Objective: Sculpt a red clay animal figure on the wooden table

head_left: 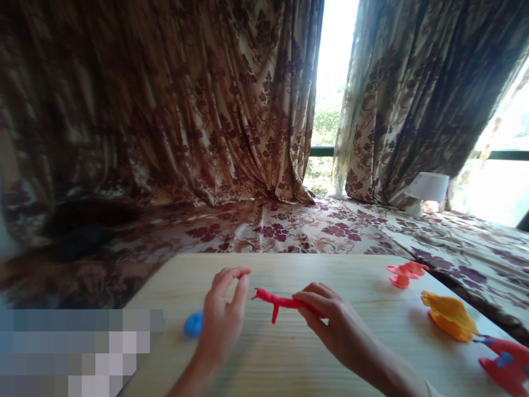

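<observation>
My right hand (326, 311) grips a red modelling-clay figure (279, 301) by its right end, above the light wooden table (285, 364). The figure is long and thin, with small points at its left tip and one thin leg hanging down. To the left of that tip is my left hand (223, 314), apart from the figure. Its thumb and forefinger curve into a pinch; anything between the tips is too small to make out. A blue clay lump (193, 325) lies beside my left wrist, partly hidden by it.
Along the table's right side stand a coral clay piece (407, 271), an orange-yellow clay piece (452, 317) and a red clay piece with blue spots (506, 358). A white lamp (430, 187) stands on floral cloth behind. Patterned curtains (248, 110) hang at the back.
</observation>
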The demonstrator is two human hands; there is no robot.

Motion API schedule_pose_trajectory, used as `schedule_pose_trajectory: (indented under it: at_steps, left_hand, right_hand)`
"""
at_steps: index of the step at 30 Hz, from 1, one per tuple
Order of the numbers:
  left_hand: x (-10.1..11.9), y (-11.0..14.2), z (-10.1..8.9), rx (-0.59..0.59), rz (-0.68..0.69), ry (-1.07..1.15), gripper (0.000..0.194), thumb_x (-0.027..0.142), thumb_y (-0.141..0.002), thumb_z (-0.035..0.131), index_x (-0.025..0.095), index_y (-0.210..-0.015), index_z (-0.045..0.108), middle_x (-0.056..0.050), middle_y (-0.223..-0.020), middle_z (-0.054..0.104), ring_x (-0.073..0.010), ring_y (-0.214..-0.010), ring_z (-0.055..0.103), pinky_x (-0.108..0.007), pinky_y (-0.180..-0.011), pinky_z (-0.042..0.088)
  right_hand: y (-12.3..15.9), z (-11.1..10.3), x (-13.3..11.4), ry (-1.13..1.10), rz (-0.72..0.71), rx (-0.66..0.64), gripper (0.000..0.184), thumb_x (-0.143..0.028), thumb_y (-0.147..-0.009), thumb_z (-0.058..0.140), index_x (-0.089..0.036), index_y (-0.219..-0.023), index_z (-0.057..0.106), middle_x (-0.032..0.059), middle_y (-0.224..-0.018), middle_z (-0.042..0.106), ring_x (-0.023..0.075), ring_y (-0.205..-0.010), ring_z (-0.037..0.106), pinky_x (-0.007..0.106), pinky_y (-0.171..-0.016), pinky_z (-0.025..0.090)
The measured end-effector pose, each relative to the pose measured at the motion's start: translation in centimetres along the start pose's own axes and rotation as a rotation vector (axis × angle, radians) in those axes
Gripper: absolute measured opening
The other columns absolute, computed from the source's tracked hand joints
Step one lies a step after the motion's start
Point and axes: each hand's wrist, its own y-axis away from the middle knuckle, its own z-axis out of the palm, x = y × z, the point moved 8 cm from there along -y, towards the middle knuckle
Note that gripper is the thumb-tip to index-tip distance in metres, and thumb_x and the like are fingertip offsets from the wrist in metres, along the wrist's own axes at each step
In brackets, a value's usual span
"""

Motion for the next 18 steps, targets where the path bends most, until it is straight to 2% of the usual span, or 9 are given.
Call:
schedule_pose_trajectory:
  at_steps: [4, 11, 15, 18]
  left_hand:
    - [-0.1, 0.1, 0.4, -0.006, 0.008, -0.025, 0.020, 0.032, -0.084, 0.051, 0.020, -0.087, 0.066, -0.006, -0.094, 0.066, -0.0226, -0.096, 0.060, -0.036, -0.090, 0.045]
    - [0.3, 0.4, 0.9, -0.038, 0.045, -0.053, 0.018, 0.030, -0.084, 0.051, 0.021, -0.086, 0.066, -0.005, -0.092, 0.066, -0.0233, -0.095, 0.060, -0.040, -0.090, 0.046]
    - [0.6, 0.6, 1.2, -0.064, 0.068, -0.076, 0.019, 0.029, -0.084, 0.049, 0.020, -0.087, 0.066, -0.006, -0.093, 0.066, -0.0231, -0.096, 0.059, -0.039, -0.090, 0.046]
    - [0.7, 0.8, 1.4, -0.080, 0.093, -0.093, 0.019, 0.029, -0.085, 0.049, 0.021, -0.089, 0.066, -0.005, -0.093, 0.066, -0.0229, -0.096, 0.059, -0.038, -0.090, 0.046]
  right_hand:
    - [-0.5, 2.1, -1.3, 0.110, -0.058, -0.074, 0.018, -0.019, -0.095, 0.049, -0.022, -0.094, 0.066, 0.0034, -0.086, 0.065, 0.0187, -0.083, 0.055, 0.029, -0.074, 0.044]
    - [0.4, 3.3, -0.5, 0.238, -0.005, -0.124, 0.016, -0.018, -0.094, 0.052, -0.024, -0.090, 0.066, 0.0012, -0.085, 0.066, 0.0182, -0.083, 0.056, 0.031, -0.077, 0.040]
    - [0.6, 2.0, 0.0, 0.200, 0.004, -0.089, 0.018, -0.017, -0.092, 0.054, -0.026, -0.102, 0.066, 0.0023, -0.095, 0.068, 0.0199, -0.088, 0.058, 0.033, -0.080, 0.041]
    - [0.8, -0.6, 1.0, 0.155, 0.009, 0.063, 0.023, -0.019, -0.095, 0.047, -0.023, -0.108, 0.065, 0.0061, -0.102, 0.068, 0.0212, -0.093, 0.060, 0.035, -0.083, 0.043]
